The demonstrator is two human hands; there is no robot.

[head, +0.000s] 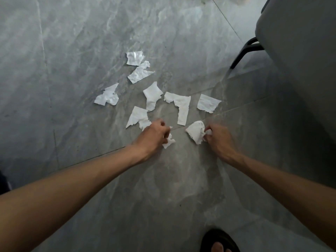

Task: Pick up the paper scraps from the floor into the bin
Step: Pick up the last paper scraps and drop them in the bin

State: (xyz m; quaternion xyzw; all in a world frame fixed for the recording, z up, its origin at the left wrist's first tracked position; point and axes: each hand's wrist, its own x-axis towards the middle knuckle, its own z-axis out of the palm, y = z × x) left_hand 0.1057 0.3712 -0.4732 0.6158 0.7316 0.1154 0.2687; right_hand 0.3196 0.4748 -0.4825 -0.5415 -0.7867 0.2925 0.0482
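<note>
Bare forearms reach down over a black sandal. Left hand clutches a crumpled white scrap; right hand pinches a wrinkled wad. Torn, ragged-edged paper scraps lie flat on the glossy grey marble-veined floor, near a grey chair.

Both arms outstretched downward, left hand and right hand fingers curled.

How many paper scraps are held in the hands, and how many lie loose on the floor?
Scraps held in the left hand: 1
Scraps held in the right hand: 1
Loose scraps on the floor: 7
Total: 9
</note>
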